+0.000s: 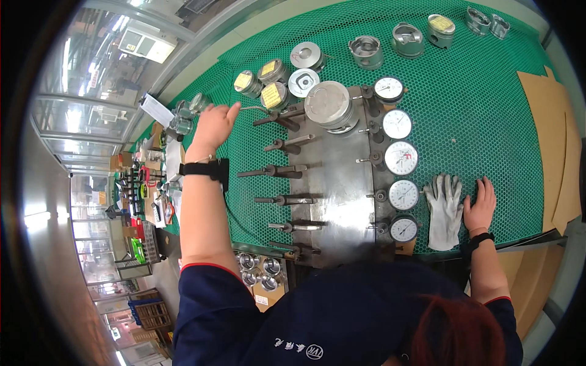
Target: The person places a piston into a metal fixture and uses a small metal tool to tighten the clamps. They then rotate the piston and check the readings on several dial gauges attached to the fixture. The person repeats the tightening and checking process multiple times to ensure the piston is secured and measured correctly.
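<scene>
My left hand (213, 126) is closed at the upper left of the fixture, around one end of a thin bent metal rod (254, 108). The rod's far end reaches the topmost clamp post (285, 119) of the steel gauge fixture (342, 183). A large piston (331, 105) stands on the far end of that fixture, crown up. Far off to the right, my right hand (480, 205) lies on the green mat with its fingers stretched out and holds nothing. Just left of it is a grey work glove (445, 213), lying flat.
Several dial gauges, such as a round white one (401, 158), line the fixture's right side. Behind it stand more pistons (307, 56), some with yellow notes. Brown cardboard sheets (549, 140) lie at the right edge of the green mat (482, 116). Pistons in a box (261, 299) sit below left.
</scene>
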`<state>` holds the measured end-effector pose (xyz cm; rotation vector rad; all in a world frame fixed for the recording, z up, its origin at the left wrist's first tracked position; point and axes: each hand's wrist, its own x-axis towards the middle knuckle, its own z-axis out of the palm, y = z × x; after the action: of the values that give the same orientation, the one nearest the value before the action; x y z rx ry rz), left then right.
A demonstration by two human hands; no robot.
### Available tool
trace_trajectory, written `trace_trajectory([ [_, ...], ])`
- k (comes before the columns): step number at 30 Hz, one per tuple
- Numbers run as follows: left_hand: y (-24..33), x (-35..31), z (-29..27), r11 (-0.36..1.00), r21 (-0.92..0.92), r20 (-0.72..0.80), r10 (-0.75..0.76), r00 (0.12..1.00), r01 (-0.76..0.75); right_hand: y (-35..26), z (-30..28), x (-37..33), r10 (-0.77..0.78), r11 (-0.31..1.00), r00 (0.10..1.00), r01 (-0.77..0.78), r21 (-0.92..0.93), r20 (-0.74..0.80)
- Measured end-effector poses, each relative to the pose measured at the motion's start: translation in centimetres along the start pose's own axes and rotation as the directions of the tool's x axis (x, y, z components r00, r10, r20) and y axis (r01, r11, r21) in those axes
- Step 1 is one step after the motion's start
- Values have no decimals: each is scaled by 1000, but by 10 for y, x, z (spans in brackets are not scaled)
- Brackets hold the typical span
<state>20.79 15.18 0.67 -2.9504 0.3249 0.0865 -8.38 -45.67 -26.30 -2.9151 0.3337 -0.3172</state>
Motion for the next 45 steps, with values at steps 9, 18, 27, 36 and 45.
trace_trajectory([
  [9, 20, 0, 17, 963, -129, -266, 198, 944, -238, 1, -2, -2, 8, 1000, 1000, -8, -20, 16],
  [18, 40, 0, 4, 962, -84, -151, 244, 958, -258, -1, -1, -2, 36, 999, 999, -35, -25, 16],
  [27, 69, -43, -1, 645, -739, 174, -98, 980, 196, 0, -2, -3, 21, 999, 1000, -21, -29, 7],
  [36, 7, -37, 35, -14, -861, 506, -108, 856, 508, 0, -1, -2, 24, 998, 999, -22, -55, 25],
  [45, 12, -15, 55, -197, -861, 486, -51, 873, 468, 0, -1, -2, 25, 998, 999, -23, -59, 32],
])
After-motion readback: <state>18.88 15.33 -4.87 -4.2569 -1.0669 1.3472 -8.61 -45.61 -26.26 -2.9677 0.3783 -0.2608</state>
